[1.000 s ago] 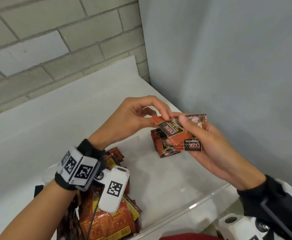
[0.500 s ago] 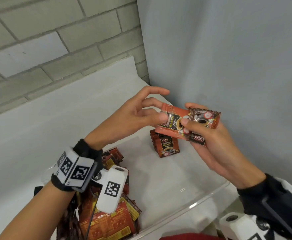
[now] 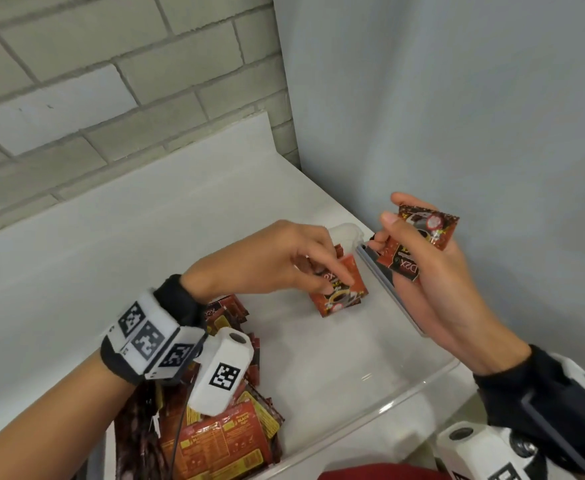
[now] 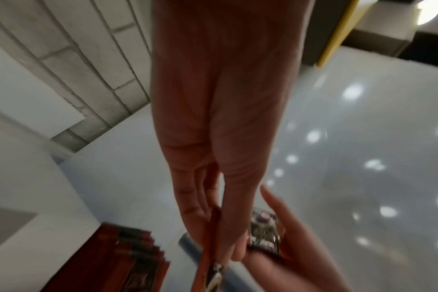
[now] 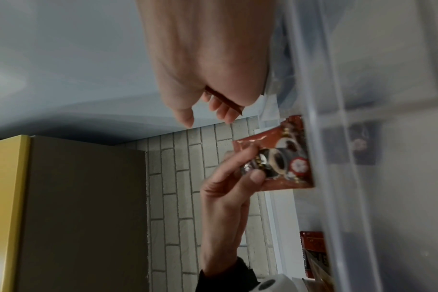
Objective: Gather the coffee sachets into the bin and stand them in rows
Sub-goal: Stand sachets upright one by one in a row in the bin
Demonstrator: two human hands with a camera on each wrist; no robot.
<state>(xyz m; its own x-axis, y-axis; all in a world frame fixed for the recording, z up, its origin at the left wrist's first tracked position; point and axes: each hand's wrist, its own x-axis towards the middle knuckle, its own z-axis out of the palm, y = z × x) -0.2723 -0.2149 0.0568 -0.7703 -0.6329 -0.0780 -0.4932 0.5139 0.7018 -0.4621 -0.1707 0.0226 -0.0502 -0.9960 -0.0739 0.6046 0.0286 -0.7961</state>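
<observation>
Step in hand, as judged: adding one sachet to the standing row. Left hand [image 3: 277, 258] pinches a sachet [image 3: 344, 289] between thumb and fingers, upright, at the near face of the standing row [image 4: 138, 254] in the far corner of the clear bin [image 3: 388, 396]. Right hand [image 3: 433, 278] beside that corner, fingers curled around spare sachets [image 3: 419, 244]. Loose pile [image 3: 221, 434] at the bin's near-left end. Next: seat it flush against the row, then release
</observation>
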